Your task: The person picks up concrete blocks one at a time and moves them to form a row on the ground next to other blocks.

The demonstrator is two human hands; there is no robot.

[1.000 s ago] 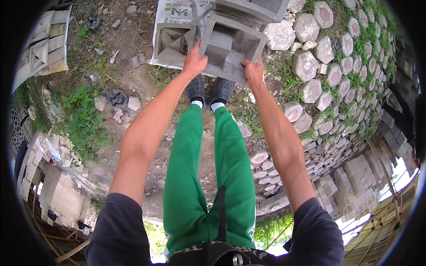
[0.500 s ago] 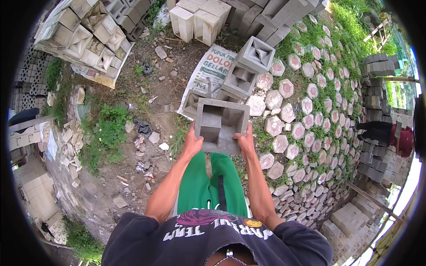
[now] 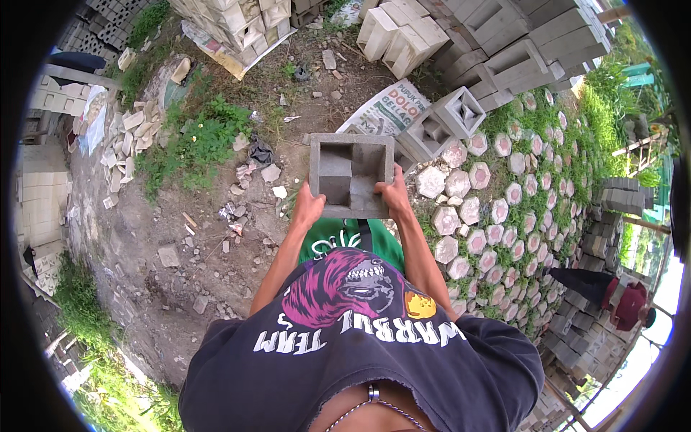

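Note:
A grey square concrete breeze block with stepped hollows is held in front of my body, its open face toward me. My left hand grips its left side, the thumb on the near face. On the opposite side my right hand clasps it in the same way. The fingers behind the block are hidden. Just beyond it, similar grey blocks stand in a row on a white printed sack, partly covered by the held block.
Pale blocks are stacked far left, with more blocks at the back. Hexagonal pavers lie in grass on the right. Broken pieces and weeds are at left. Another person stands far right near stacked blocks.
Both hands have raised the breeze block closer to my body, and its face has tilted more toward me. The view has turned, so the sack and its row of blocks appear farther right.

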